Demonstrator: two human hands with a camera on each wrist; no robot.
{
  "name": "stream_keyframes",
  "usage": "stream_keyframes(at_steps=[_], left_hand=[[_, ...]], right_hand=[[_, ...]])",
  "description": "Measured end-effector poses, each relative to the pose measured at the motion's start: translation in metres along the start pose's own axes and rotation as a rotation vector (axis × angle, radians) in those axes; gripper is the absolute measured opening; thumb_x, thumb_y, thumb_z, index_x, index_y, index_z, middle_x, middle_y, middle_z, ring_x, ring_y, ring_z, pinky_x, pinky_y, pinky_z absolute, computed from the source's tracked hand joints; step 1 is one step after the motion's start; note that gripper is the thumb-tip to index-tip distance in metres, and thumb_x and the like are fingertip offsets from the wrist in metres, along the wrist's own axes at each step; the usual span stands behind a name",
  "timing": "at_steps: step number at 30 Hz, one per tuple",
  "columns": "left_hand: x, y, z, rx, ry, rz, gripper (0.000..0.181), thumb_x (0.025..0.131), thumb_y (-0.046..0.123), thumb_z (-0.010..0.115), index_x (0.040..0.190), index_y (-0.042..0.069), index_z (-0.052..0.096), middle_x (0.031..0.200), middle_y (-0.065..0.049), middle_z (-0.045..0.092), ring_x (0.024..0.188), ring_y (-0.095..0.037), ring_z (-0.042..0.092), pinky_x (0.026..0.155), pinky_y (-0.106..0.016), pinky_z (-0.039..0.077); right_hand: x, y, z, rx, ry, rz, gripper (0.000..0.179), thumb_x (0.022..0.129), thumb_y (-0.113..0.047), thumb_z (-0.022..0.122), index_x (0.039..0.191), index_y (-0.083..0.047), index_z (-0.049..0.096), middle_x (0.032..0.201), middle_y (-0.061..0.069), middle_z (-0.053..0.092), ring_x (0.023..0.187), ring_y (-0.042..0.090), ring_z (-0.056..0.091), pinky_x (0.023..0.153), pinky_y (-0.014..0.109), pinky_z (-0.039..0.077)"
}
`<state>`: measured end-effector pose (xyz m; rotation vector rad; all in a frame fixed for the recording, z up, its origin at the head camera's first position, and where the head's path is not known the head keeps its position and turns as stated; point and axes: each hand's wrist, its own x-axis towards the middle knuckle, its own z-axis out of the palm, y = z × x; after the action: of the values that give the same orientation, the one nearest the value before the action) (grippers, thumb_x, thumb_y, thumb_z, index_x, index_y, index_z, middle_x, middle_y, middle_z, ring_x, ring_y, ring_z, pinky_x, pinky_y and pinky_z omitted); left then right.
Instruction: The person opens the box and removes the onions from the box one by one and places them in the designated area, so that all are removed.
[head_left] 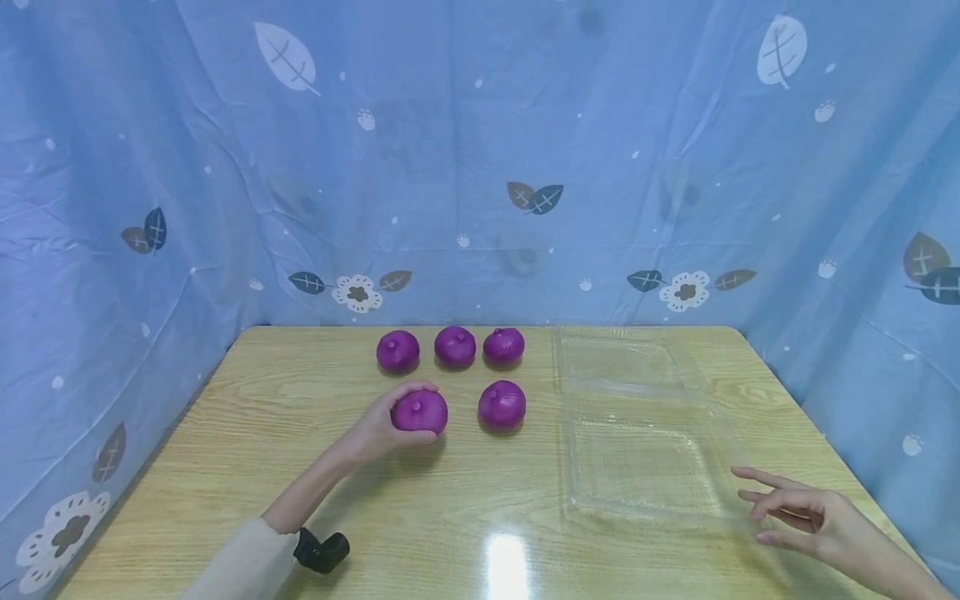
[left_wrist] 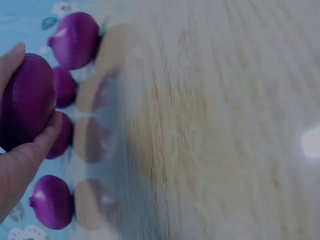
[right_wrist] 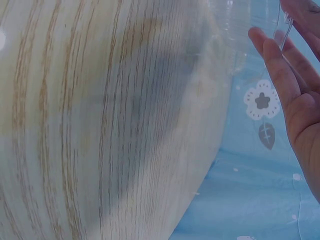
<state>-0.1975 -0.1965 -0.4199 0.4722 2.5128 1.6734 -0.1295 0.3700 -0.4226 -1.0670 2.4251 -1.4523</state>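
My left hand [head_left: 386, 425] grips a purple onion [head_left: 420, 412], thumb on its near side and fingers on the far side. In the left wrist view, the held onion [left_wrist: 30, 102] sits between thumb and fingers at the left edge. Another onion [head_left: 502, 406] rests on the table just right of it. Behind them stand three more onions: a left one [head_left: 398, 352], a middle one [head_left: 455, 347] and a right one [head_left: 503, 346]. By the near right corner of a clear plastic box [head_left: 573, 467], my right hand [head_left: 817, 517] has its fingers loosely bent, holding nothing; contact is unclear.
The clear box's lid [head_left: 558, 358] lies folded back towards the table's far edge. All this is on a wood-grain table [head_left: 420, 517], with a blue patterned curtain [head_left: 480, 150] hanging behind and at both sides. A black wrist device [head_left: 321, 550] is at my left wrist.
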Motion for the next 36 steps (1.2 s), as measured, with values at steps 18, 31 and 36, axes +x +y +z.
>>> stream_keyframes(at_steps=[18,31,36], left_hand=[[0.042,-0.015,0.015,0.026,0.003,-0.158,0.069,0.074,0.014,0.083,0.135,0.014,0.049,0.128,-0.016,0.052,0.107,-0.030,0.054,0.072,-0.038,0.056],[0.041,-0.020,0.008,0.097,-0.154,-0.094,0.087,0.074,0.017,0.083,0.145,0.016,0.033,0.141,-0.014,0.039,0.126,-0.034,0.045,0.102,-0.050,0.041],[0.039,-0.019,0.006,0.086,-0.130,-0.059,0.081,0.077,0.014,0.080,0.145,0.014,0.036,0.143,-0.015,0.039,0.130,-0.037,0.041,0.107,-0.056,0.033]], right_hand=[[0.003,-0.001,0.002,0.027,-0.020,-0.013,0.029,0.079,0.018,0.064,0.099,-0.004,0.065,0.145,-0.017,0.042,0.118,-0.002,0.053,0.086,0.011,0.047],[0.002,-0.001,0.000,0.003,-0.012,-0.008,0.030,0.079,0.018,0.063,0.099,-0.005,0.066,0.145,-0.016,0.042,0.118,-0.002,0.052,0.084,0.012,0.049],[0.000,-0.002,0.000,0.006,-0.008,0.012,0.029,0.080,0.018,0.063,0.098,-0.004,0.066,0.144,-0.018,0.043,0.117,-0.003,0.052,0.085,0.010,0.048]])
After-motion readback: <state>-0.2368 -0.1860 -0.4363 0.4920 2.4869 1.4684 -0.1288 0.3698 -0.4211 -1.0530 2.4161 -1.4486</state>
